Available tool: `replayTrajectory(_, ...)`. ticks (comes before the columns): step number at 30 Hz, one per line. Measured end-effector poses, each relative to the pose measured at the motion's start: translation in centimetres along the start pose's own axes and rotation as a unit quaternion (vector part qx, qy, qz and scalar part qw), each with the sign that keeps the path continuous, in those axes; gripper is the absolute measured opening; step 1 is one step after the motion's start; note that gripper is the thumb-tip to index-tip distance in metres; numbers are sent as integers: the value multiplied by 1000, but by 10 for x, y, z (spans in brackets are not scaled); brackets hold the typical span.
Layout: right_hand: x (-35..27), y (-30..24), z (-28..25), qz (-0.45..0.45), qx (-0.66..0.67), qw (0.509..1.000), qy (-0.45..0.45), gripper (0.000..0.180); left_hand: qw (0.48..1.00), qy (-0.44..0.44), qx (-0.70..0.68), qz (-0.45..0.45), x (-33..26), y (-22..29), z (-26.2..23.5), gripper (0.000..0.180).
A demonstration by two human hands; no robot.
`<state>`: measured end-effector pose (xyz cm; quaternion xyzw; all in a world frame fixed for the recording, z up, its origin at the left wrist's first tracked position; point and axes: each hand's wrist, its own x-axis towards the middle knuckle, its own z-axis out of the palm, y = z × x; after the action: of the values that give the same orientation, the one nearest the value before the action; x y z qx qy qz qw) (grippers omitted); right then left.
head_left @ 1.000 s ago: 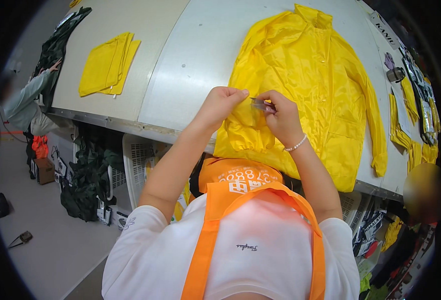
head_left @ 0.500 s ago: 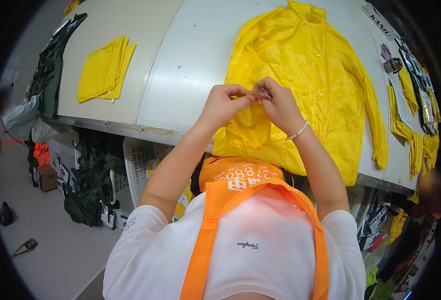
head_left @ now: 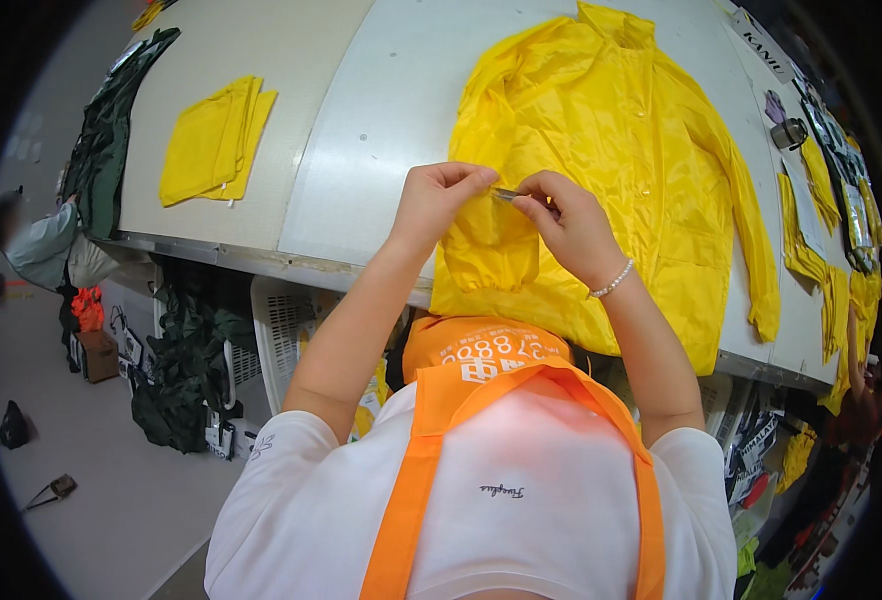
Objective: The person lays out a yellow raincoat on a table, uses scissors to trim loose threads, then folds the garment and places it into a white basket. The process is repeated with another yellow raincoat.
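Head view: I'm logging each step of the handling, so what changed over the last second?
The left hand and right hand rose slightly over the yellow jacket and drew a little apart, both still pinching a small thin metal piece. Jacket and folded yellow cloth lie unchanged on the table.

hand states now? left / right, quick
Left hand: fingers pinched on one end of a small thin metal item above the yellow jacket.
Right hand: fingers pinched on its other end.
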<state>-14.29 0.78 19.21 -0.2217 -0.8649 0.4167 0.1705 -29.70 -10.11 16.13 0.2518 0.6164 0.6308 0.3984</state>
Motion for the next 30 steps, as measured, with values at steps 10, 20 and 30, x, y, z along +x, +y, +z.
replayTrajectory(10,6,1,-5,-27,-33,999,-31,19,999,-17,44,-11,0,3,1,17)
replayTrajectory(20,5,25,3,21,159,987,-2,17,999,-10,30,12,1,-4,-1,19)
replayTrajectory(30,22,25,10,80,167,980,-70,20,992,-35,108,60,-1,-1,6,17)
